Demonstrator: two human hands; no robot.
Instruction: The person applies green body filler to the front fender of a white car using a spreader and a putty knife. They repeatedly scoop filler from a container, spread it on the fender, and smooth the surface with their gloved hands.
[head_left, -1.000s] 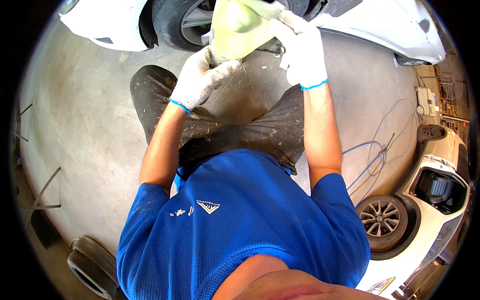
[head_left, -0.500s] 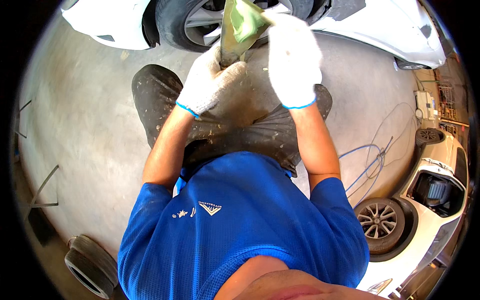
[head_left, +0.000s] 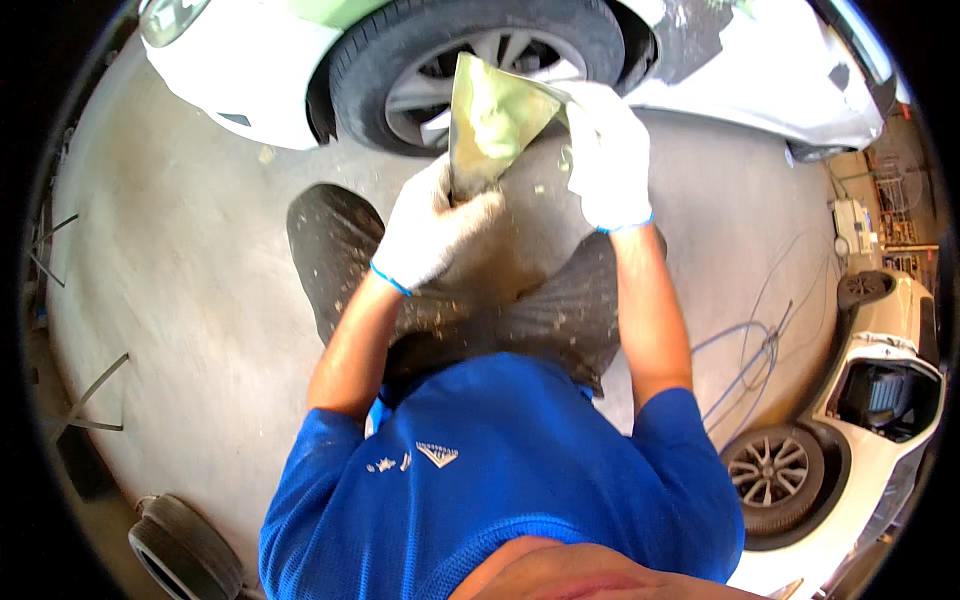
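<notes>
My left hand (head_left: 428, 225), in a white knit glove with blue cuff trim, grips the lower end of a flat putty board (head_left: 468, 165). Pale green putty (head_left: 495, 130) is smeared thickly over its upper face. My right hand (head_left: 612, 160), gloved alike, is closed at the board's upper right edge. Its fingertips are bright and partly hidden, so whatever thin tool they may hold cannot be made out. Just beyond both hands stands the wheel (head_left: 480, 90) of a white car.
The white car's bumper (head_left: 245, 75) and its grey-patched side panel (head_left: 690, 45) flank the wheel. Blue hose (head_left: 765, 350) lies on the floor at right, near a cream car (head_left: 800, 520). Loose tires (head_left: 185, 545) rest at lower left, metal stands (head_left: 90, 395) above them.
The view has tipped so more of the car shows, and both hands sit lower in it. My right hand, blurred before, is now steadier beside the board's edge.
</notes>
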